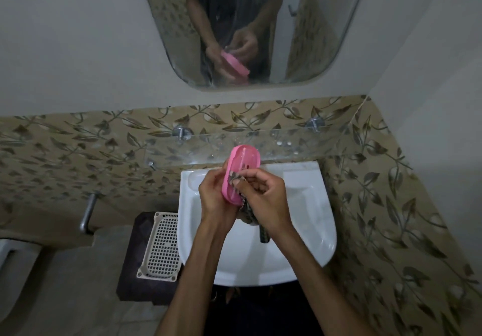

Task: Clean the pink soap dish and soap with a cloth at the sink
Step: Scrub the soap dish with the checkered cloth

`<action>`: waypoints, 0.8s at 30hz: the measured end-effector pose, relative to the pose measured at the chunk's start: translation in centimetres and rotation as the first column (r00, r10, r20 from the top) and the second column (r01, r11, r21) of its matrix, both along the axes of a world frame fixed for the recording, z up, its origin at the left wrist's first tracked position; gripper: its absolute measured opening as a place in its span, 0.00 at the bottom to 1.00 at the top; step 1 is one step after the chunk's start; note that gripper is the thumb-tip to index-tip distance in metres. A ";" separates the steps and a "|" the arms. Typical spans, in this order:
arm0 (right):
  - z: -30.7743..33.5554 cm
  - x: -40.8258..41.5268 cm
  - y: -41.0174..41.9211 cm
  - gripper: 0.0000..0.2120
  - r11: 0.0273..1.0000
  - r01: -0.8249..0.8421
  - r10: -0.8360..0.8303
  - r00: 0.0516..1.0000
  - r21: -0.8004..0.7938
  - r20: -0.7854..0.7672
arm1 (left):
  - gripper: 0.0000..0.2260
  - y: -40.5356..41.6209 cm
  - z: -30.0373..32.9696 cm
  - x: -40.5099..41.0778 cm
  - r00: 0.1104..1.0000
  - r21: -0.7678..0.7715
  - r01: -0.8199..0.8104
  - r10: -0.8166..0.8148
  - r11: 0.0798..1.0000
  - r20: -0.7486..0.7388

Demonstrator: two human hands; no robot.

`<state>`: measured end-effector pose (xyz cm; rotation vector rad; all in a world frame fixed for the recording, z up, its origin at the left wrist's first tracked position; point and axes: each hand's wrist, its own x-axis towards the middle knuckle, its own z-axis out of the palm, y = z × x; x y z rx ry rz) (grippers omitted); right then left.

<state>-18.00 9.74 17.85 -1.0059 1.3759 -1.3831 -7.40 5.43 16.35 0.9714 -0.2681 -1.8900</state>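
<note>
An oval pink plastic soap dish (pixel 241 168) is held above a white ceramic basin (pixel 300 221), its long axis tilted up toward a clear glass shelf (pixel 300 142) on the leaf-patterned tiled wall (pixel 78 148). The left hand (pixel 212 195) grips its edge; the right hand (pixel 263 197) pinches a dark patterned cloth (pixel 247 214) against it.

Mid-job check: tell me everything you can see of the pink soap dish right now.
The pink soap dish is an oval tray of glossy plastic, by its look, with a raised rim and a few slots in its floor. It is held above the white sink, tilted with its hollow side facing the camera. The left hand grips its left edge; the right hand presses a dark patterned cloth against its lower part. No soap shows in it. The mirror reflects its underside.
</note>
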 end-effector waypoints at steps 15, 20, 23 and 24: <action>2.7 1.2 -0.9 0.04 0.945 0.017 -0.192 0.836 -0.326 -0.514 | 0.21 0.1 1.4 0.3 0.990 -0.166 0.095 -0.111 0.982 -0.092; 2.8 0.9 -1.2 0.03 0.934 0.092 -0.268 0.820 -0.346 -0.506 | 0.21 0.3 0.9 -0.1 0.997 -0.166 0.064 -0.072 0.984 -0.042; 2.9 1.6 -1.5 0.04 0.932 0.072 -0.257 0.822 -0.354 -0.509 | 0.22 0.2 1.1 -0.4 0.998 -0.170 0.017 -0.027 0.985 -0.057; 2.5 1.8 -0.8 0.04 0.938 0.004 -0.205 0.813 -0.346 -0.546 | 0.23 0.1 1.2 -0.1 0.998 -0.156 0.019 -0.028 0.988 -0.056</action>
